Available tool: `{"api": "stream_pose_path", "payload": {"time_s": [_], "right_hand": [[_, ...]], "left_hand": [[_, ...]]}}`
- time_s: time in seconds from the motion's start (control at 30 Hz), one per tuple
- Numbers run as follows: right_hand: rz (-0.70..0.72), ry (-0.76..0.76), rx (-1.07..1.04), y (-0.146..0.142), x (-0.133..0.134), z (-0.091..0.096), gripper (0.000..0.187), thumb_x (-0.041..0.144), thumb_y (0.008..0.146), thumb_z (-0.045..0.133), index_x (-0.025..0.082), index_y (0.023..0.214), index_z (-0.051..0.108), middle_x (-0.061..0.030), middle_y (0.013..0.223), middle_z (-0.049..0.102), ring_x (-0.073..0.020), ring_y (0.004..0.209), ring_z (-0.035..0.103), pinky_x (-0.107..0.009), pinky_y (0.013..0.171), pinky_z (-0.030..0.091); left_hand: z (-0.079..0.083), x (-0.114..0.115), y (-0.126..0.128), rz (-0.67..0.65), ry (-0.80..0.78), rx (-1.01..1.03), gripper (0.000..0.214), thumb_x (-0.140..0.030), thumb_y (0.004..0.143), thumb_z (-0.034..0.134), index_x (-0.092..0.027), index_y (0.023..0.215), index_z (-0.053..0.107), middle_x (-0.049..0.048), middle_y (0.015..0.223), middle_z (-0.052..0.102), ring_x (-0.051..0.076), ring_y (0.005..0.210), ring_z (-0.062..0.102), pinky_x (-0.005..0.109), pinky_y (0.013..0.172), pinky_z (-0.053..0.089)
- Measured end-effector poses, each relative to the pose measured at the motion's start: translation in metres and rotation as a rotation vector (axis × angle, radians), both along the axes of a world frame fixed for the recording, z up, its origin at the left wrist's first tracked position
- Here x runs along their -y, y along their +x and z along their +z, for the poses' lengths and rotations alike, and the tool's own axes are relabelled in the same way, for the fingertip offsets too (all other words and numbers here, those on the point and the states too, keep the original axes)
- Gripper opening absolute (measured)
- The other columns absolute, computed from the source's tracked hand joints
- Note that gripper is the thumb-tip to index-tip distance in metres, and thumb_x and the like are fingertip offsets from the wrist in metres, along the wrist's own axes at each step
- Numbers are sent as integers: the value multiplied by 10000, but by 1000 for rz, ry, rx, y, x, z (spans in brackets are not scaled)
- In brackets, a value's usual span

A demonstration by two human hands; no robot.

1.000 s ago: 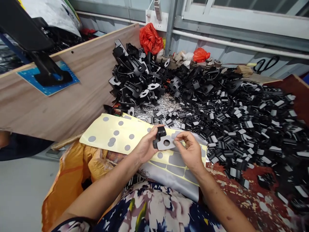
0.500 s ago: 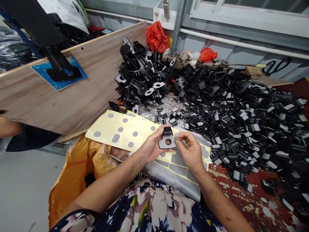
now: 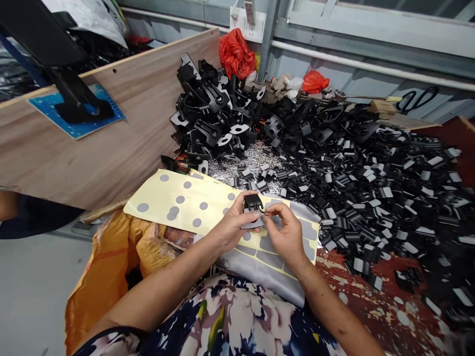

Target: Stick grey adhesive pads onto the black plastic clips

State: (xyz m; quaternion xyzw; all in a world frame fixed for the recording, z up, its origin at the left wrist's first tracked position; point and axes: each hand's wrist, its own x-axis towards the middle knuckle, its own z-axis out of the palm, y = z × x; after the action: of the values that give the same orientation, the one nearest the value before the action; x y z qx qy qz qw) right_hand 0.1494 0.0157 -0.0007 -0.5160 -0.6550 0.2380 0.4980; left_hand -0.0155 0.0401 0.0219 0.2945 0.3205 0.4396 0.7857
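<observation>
My left hand [image 3: 233, 223] is closed around a small black plastic bracket [image 3: 254, 201], its thumb pressing across the grey-faced base. The ribbed black upper part stands away from me. A grey pad [image 3: 260, 223] covers the base, and my thumb hides much of it, including the round hole. At the bracket's right edge, my right hand [image 3: 286, 231] has its thumb and index finger pinched together; what sits between the tips is too small to make out. Under both hands lies a yellow backing sheet [image 3: 218, 190] with grey dots and larger grey adhesive shapes.
Heaps of small black clips with grey pads [image 3: 352, 178] fill the right. Larger black brackets [image 3: 211, 109] are piled behind, beside scattered metal pins [image 3: 260, 158]. A wooden board [image 3: 148, 104] rises at left. An orange sack [image 3: 104, 277] hangs at the near left. Scissors [image 3: 417, 99] lie far right.
My left thumb has moved over the base and covers the hole seen before. The right fingertips have shifted slightly along the bracket's edge. The whole view has moved a little.
</observation>
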Motion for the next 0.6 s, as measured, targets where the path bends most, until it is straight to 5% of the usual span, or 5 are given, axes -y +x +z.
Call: {"api": "stream_pose_path", "payload": {"time_s": [0.17,0.23,0.33,0.47,0.6], "right_hand": [[-74,466,411,-6,9,-7,445,56,953,629,279,1318,508,-64,1047,627,-219,910,632,-378,806,560],[-180,510,523,-3,12,-7,562,95,924,707,288,1392,464,-100,1139,618,-244,950,629,-432,857,546],[-222,274,436,5,12,-4,614,229,888,785,278,1403,456,-117,1179,629,-274,995,633,-485,919,525],[211,-261,-19,21,6,2,486,238,918,670,259,1364,477,-6,930,658,-182,804,637,-342,788,553],[393,-510,42,56,-15,18,313,251,902,686,237,1215,679,13,845,694,-162,738,634,-291,705,509]], "left_hand": [[-17,4,13,289,272,-248,423,-114,780,787,-245,1157,643,-2,1053,597,121,939,569,180,801,508],[-20,5,15,289,268,-270,440,-143,779,798,-251,1170,627,0,1043,584,124,882,565,182,717,518],[-19,7,15,205,169,-252,517,-216,776,816,-279,1226,571,-11,1009,554,106,704,537,189,525,489],[-10,4,11,-89,66,-265,567,-220,742,792,-261,1255,555,-18,905,586,104,585,532,206,447,478],[16,-28,-18,-325,-39,-301,531,-223,730,763,-240,1231,588,-27,769,566,138,594,549,225,463,491]]}}
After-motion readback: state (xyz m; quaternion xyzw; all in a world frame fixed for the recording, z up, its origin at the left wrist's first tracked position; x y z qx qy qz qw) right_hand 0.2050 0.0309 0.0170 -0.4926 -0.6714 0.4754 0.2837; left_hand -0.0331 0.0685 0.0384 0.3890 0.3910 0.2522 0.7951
